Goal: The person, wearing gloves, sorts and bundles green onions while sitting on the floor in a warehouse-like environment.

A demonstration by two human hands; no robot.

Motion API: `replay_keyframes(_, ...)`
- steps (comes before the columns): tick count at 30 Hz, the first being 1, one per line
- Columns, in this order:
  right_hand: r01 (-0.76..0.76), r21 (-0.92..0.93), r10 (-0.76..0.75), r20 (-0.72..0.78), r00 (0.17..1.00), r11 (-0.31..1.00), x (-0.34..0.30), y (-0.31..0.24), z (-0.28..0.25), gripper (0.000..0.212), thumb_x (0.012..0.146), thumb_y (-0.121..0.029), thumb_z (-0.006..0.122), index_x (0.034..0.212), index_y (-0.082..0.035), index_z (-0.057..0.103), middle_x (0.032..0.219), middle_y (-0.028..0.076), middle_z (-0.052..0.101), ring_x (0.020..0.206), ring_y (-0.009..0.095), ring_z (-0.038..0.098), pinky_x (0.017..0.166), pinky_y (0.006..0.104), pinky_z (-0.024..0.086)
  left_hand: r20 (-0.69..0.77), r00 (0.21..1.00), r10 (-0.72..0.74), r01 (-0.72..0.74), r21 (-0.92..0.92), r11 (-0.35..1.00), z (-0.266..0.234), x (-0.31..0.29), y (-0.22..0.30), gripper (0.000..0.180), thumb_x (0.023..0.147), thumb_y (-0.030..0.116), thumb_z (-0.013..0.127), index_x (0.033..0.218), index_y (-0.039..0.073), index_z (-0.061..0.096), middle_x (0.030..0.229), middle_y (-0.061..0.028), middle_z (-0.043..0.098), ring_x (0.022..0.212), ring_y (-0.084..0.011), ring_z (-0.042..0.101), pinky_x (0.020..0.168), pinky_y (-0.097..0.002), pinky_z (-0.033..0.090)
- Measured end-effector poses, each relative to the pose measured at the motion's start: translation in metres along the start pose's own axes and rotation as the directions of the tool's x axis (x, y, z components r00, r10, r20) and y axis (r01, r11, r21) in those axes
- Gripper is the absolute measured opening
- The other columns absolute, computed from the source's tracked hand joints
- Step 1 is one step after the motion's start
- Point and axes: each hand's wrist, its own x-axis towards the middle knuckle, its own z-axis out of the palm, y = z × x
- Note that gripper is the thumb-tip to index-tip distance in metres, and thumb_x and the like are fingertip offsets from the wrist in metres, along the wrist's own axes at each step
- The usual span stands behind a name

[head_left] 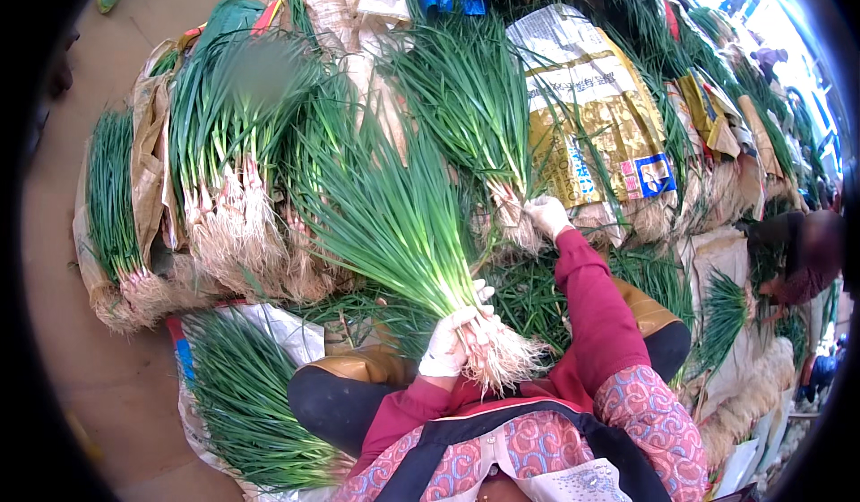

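Observation:
My left hand, in a white glove, is wrapped round a thick bunch of spring onions just above its pale, stringy roots. The green leaves fan up and to the left. My right hand, also gloved in white, reaches forward with its fingers closed at the root end of a second bunch of spring onions. That bunch lies on the pile in front of me, its leaves pointing away. Just how many stalks the right fingers pinch is hidden.
More spring onions are heaped at the left, with others on a sheet near my left knee. A gold and white sack covers the pile to the right. Loose leaves litter the ground ahead. Another person bends at the far right.

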Motion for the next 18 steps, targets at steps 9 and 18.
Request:
replay_keyframes(9,0.105,-0.434,-0.277,-0.356,0.893,0.895,-0.066,-0.049,-0.056,0.024,0.083,-0.030,0.058,0.094,-0.010,0.066,0.074,0.012,0.064,0.067,0.026,0.063,0.063,0.0355,0.048,-0.027,0.997,0.069,-0.068,0.006,0.998,0.003,-0.006,0.001,0.054,0.076,0.006,0.061,0.127,0.001,0.043,0.116,-0.0122,0.056,0.092,-0.0215,0.060,0.082,-0.0401,0.051)
replay_keyframes(18,-0.022,0.692,-0.152,0.188,0.970,0.722,-0.134,-0.063,-0.050,0.017,0.086,-0.020,0.061,0.086,-0.004,0.066,0.068,-0.001,0.062,0.056,0.005,0.050,0.053,0.0221,0.041,-0.071,0.995,0.063,-0.062,0.017,0.998,-0.001,-0.006,0.002,0.049,0.076,0.004,0.061,0.123,0.001,0.045,0.114,-0.0122,0.057,0.093,-0.0231,0.060,0.081,-0.0427,0.052)
